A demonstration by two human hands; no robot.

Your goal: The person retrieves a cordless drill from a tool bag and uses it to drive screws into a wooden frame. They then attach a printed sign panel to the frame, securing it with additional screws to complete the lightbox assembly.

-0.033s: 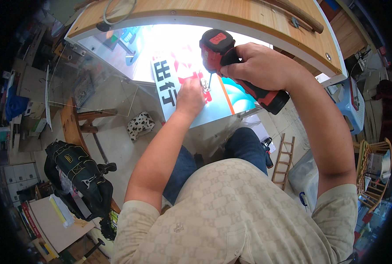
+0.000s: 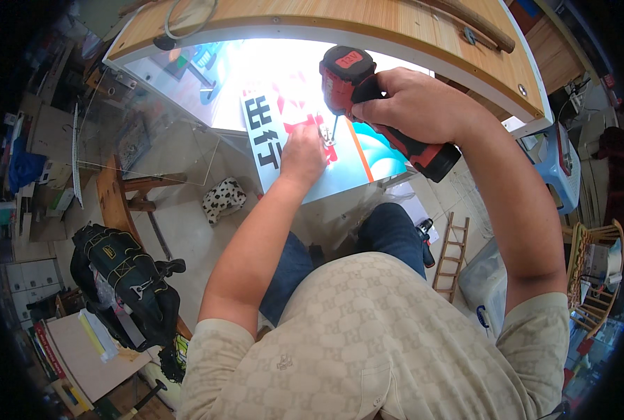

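Observation:
My right hand [image 2: 413,105] is wrapped round the grip of a red and black cordless drill [image 2: 338,84], held upright with its head high and its battery end toward me. A thin bit [image 2: 336,127] points down from the drill beside a small silvery metal fitting [image 2: 328,136]. Bent over a printed panel [image 2: 301,190] with black and red lettering, my left hand [image 2: 303,150] has its fingers closed at that fitting. Those fingertips are partly hidden, and glare washes out the panel's far part. Whether the bit touches the fitting, I cannot tell.
A wood-topped bench edge [image 2: 277,22] curves above the bright panel. On the left a black tool bag [image 2: 126,280] rests by a wooden stool [image 2: 112,199]. A spotted cloth item [image 2: 224,199] lies on the floor. To the right are a small ladder [image 2: 452,255] and a blue plastic stool [image 2: 560,175].
The drill's head has turned very slightly in my right hand. My left hand and the panel stay in place.

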